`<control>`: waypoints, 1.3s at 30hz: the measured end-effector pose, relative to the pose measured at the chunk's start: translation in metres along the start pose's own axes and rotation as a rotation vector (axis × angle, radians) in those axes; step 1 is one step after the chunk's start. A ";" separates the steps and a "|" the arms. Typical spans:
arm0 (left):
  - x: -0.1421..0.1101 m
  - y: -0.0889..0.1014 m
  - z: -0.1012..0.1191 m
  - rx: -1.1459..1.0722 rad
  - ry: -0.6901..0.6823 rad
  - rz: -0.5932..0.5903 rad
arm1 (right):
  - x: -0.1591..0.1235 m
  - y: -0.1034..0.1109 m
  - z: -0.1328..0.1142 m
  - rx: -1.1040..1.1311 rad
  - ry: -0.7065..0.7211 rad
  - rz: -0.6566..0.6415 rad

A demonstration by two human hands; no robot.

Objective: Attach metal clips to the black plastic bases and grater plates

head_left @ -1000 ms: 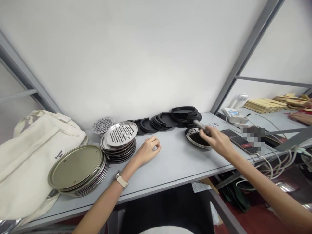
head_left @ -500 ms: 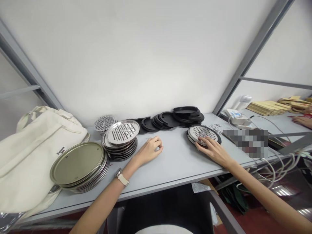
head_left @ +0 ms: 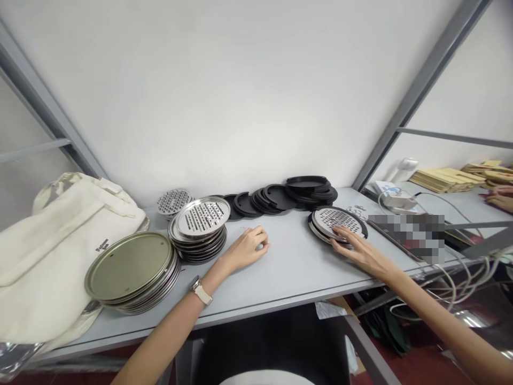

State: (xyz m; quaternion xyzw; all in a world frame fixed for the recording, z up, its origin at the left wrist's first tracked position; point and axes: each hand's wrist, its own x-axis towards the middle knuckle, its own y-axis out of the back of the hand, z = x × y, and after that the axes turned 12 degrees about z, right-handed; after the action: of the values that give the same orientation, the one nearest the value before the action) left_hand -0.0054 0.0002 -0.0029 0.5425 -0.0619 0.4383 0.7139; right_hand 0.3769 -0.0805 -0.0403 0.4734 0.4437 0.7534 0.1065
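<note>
My right hand (head_left: 356,251) touches the near edge of a small stack of round discs, its fingers stretched out and a little apart. On top of that stack lies a silver grater plate (head_left: 335,220) with rows of holes, and a black rim shows around its far side. My left hand (head_left: 248,248) rests on the table with loosely curled fingers, and nothing shows in it. Left of that hand stands a stack of round metal plates, topped by a shiny slotted grater plate (head_left: 203,216). Behind both hands, black round holders (head_left: 280,197) lie overlapping along the wall.
A stack of plates with an olive-green lid (head_left: 130,266) and a cream bag (head_left: 60,251) occupy the left. Small metal rings (head_left: 356,211), a blurred-out device (head_left: 412,235), a white box (head_left: 395,195) and cables lie right. Another person's hand (head_left: 500,198) is near yellow envelopes (head_left: 441,179).
My right hand has drawn slightly back and right, toward the grater plate's near edge. The left hand stays in place. The view has shifted a little.
</note>
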 end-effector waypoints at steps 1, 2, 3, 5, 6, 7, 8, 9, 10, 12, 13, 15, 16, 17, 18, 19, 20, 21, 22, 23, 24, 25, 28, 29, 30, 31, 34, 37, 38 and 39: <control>0.000 -0.001 0.000 0.003 0.002 -0.002 | 0.001 -0.002 0.000 0.033 -0.019 0.002; -0.001 -0.001 -0.001 0.005 0.002 -0.005 | 0.003 -0.004 0.000 0.068 -0.045 0.006; -0.001 -0.002 -0.001 0.006 0.002 -0.008 | 0.006 -0.006 -0.001 0.102 -0.086 0.013; -0.001 -0.003 -0.002 0.007 -0.001 -0.011 | 0.012 -0.010 -0.005 0.161 -0.210 0.016; -0.001 -0.004 -0.002 0.008 -0.004 -0.012 | 0.015 -0.011 -0.008 0.183 -0.291 0.012; -0.001 -0.004 -0.002 0.010 -0.007 -0.014 | 0.017 -0.012 -0.010 0.203 -0.363 -0.006; -0.002 -0.004 -0.002 0.013 -0.009 -0.016 | 0.018 -0.012 -0.011 0.217 -0.418 -0.019; -0.002 -0.004 -0.002 0.016 -0.011 -0.021 | 0.018 -0.012 -0.012 0.226 -0.447 -0.027; -0.002 -0.003 -0.001 0.021 -0.012 -0.028 | 0.016 -0.011 -0.010 0.231 -0.456 -0.034; -0.002 -0.003 0.000 0.031 -0.017 -0.042 | 0.009 -0.009 -0.004 0.228 -0.429 -0.040; -0.002 -0.003 0.000 0.036 -0.022 -0.049 | 0.004 -0.007 0.000 0.227 -0.400 -0.056; -0.002 -0.003 0.002 0.044 -0.032 -0.062 | -0.007 -0.003 0.009 0.202 -0.317 -0.083; -0.002 -0.003 0.002 0.046 -0.037 -0.066 | -0.012 -0.001 0.012 0.197 -0.298 -0.085; -0.002 -0.003 0.003 0.048 -0.042 -0.071 | -0.016 0.002 0.013 0.183 -0.273 -0.077; -0.002 -0.003 0.003 0.049 -0.044 -0.074 | -0.019 0.004 0.013 0.157 -0.238 -0.063; -0.001 -0.003 0.003 0.049 -0.046 -0.075 | -0.022 0.007 0.012 0.127 -0.203 -0.046; -0.001 -0.002 0.004 0.048 -0.048 -0.075 | -0.024 0.010 0.010 0.094 -0.167 -0.027; -0.001 -0.002 0.004 0.045 -0.050 -0.075 | -0.026 0.013 0.006 0.063 -0.139 -0.009; -0.001 -0.002 0.004 0.040 -0.051 -0.074 | -0.028 0.016 0.001 0.040 -0.130 0.006; -0.001 -0.002 0.004 0.036 -0.050 -0.071 | -0.029 0.018 -0.004 0.024 -0.143 0.023; -0.001 -0.002 0.004 0.032 -0.047 -0.067 | -0.030 0.020 -0.009 0.011 -0.178 0.042; -0.001 -0.002 0.004 0.030 -0.043 -0.063 | -0.031 0.020 -0.013 -0.004 -0.235 0.072; -0.001 -0.003 0.004 0.035 -0.050 -0.063 | -0.028 0.014 -0.021 -0.114 -0.503 0.283; -0.001 -0.004 0.004 0.038 -0.059 -0.066 | -0.025 0.010 -0.021 -0.170 -0.607 0.345; -0.001 -0.004 0.004 0.042 -0.065 -0.069 | -0.022 0.006 -0.020 -0.226 -0.703 0.386; -0.001 -0.004 0.004 0.046 -0.068 -0.069 | -0.019 0.001 -0.019 -0.251 -0.793 0.380; -0.002 -0.006 0.003 0.054 -0.059 -0.070 | -0.007 -0.008 -0.016 -0.126 -1.003 0.344; -0.002 -0.007 0.002 0.053 -0.053 -0.073 | -0.001 -0.010 -0.015 0.013 -1.091 0.360; -0.003 -0.007 0.002 0.052 -0.053 -0.076 | 0.000 -0.011 -0.014 0.038 -1.095 0.370; -0.003 -0.007 0.002 0.051 -0.054 -0.079 | 0.000 -0.010 -0.012 0.063 -1.095 0.380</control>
State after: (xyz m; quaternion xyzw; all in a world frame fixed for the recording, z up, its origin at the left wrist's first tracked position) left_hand -0.0016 -0.0028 -0.0087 0.5741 -0.0489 0.3965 0.7147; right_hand 0.3641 -0.0813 -0.0502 0.8685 0.2532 0.3911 0.1694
